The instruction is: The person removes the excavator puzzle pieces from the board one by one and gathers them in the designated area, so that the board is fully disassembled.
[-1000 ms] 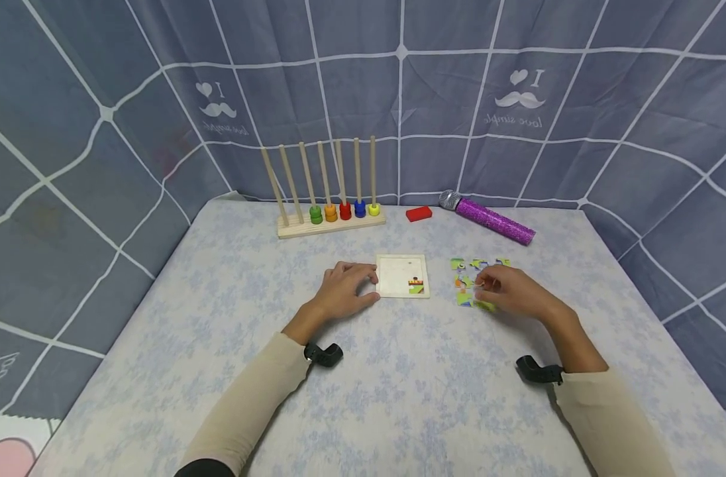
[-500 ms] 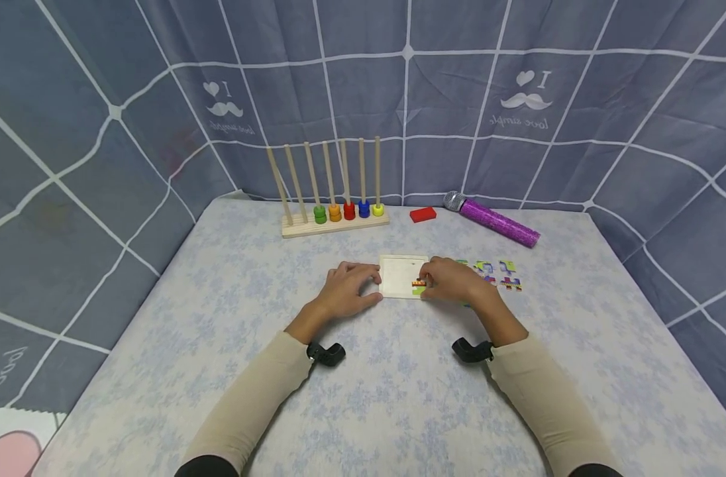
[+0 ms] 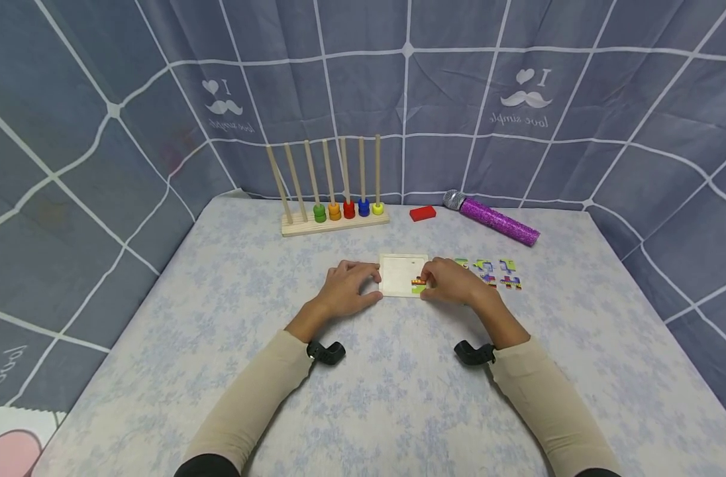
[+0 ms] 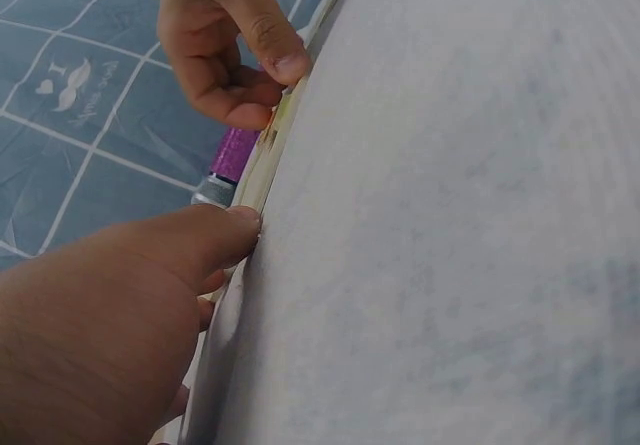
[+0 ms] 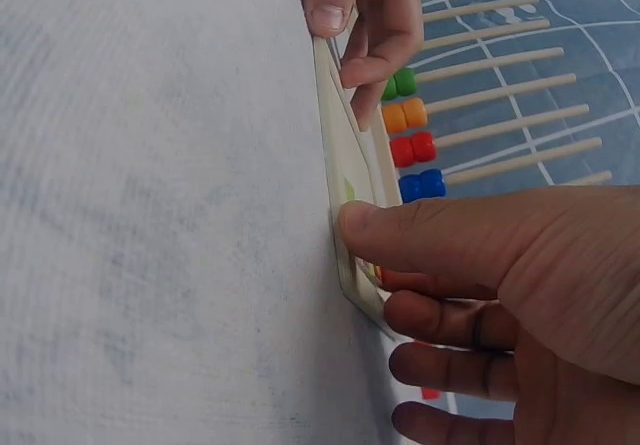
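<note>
A shallow, pale wooden puzzle tray (image 3: pixel 395 273) lies on the table between my hands. Two colourful pieces (image 3: pixel 418 286) show in its near right corner. My left hand (image 3: pixel 344 290) holds the tray's left side, thumb near the front corner and fingers bent along the edge. Over the right side, my right hand (image 3: pixel 454 281) pinches a small puzzle piece, which its thumb and fingers mostly hide. From the right wrist view, the right thumb (image 5: pixel 375 230) sits over the tray's near rim, with orange and green showing beside the fingertips.
More puzzle pieces (image 3: pixel 509 283) lie in rows right of the tray, partly behind my right hand. At the back stand a wooden peg abacus (image 3: pixel 333 227) with coloured beads, a red block (image 3: pixel 422 213) and a purple glitter microphone (image 3: pixel 499 222). A grey-blue curtain (image 3: pixel 363 99) hangs behind.
My right hand has moved left from the loose pieces to the tray's right side, where it has stayed for the last half second. The left hand keeps its place on the tray.
</note>
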### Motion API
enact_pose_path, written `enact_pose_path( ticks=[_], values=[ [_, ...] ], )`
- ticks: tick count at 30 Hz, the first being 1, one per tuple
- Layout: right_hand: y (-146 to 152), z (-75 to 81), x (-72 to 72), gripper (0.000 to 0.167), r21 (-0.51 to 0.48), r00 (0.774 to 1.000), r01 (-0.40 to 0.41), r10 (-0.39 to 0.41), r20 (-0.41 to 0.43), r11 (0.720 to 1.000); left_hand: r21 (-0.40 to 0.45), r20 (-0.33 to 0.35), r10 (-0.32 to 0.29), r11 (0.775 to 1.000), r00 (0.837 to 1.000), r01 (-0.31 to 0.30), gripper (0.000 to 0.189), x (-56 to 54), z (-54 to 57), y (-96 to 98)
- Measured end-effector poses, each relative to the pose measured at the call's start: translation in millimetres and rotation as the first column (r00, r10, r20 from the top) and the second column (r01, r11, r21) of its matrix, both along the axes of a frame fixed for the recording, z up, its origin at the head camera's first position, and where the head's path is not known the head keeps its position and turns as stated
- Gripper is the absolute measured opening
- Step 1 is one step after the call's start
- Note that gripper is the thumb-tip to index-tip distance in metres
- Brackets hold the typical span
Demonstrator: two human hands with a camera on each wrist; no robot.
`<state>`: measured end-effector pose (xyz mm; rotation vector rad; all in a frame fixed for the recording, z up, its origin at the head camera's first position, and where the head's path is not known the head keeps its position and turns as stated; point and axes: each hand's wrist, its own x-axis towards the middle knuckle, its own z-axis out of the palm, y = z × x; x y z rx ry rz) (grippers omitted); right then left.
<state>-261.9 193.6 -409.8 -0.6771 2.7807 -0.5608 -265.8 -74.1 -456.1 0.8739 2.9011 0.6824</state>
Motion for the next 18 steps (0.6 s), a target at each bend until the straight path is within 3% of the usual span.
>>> enact_pose_path(
  ticks=[7,18],
  values=[
    [-0.9,-0.5,0.1,0.027,-0.046,1.000,0.002,-0.003,-0.017,0.999,0.006,-0.008,-0.002,1.000,1.000,0.002,0.026,0.3,0.6,-0.8],
    [0.5,-0.9,0.8,0.025,-0.144,0.999,0.020,-0.015,0.031,0.989,0.005,-0.002,-0.004,1.000,1.000,0.004,0.025,-0.5,0.6,0.1]
  ],
)
